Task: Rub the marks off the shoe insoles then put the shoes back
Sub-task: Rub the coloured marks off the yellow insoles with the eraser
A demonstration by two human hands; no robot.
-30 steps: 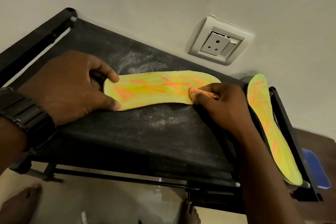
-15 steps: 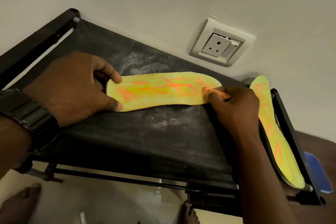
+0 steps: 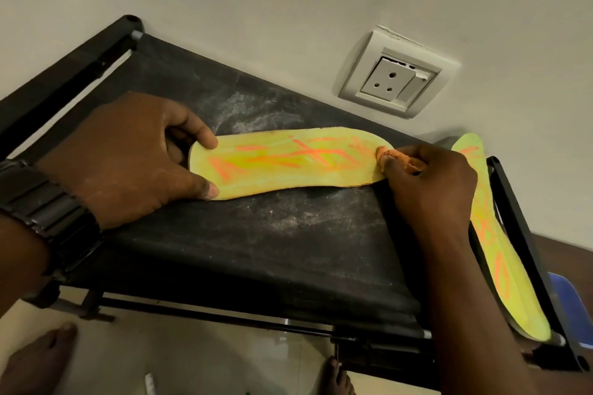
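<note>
**Rubbing stroke reaches the toe end of the insole**

Over the last second the right hand has slid along the first insole toward its rounded toe end, and it is now at the very edge there. Its fingers are curled and pinch a small orange-stained rubbing piece, which they press on the yellow surface; it is not clear whether this piece is cloth or eraser. The insole itself has not shifted. It lies flat on the dusty black rack, because the left hand keeps pinning its heel end, with the thumb and a straight forefinger lying on the two sides of it.

For the task, this seems to be the end of one stroke and not the end of the cleaning. Orange lines are still strong across the middle of this insole, so more passes are probably needed. The second insole lies along the right rail of the rack, with its orange marks looking untouched. No shoes are in view, so putting them back is still far away.
</note>
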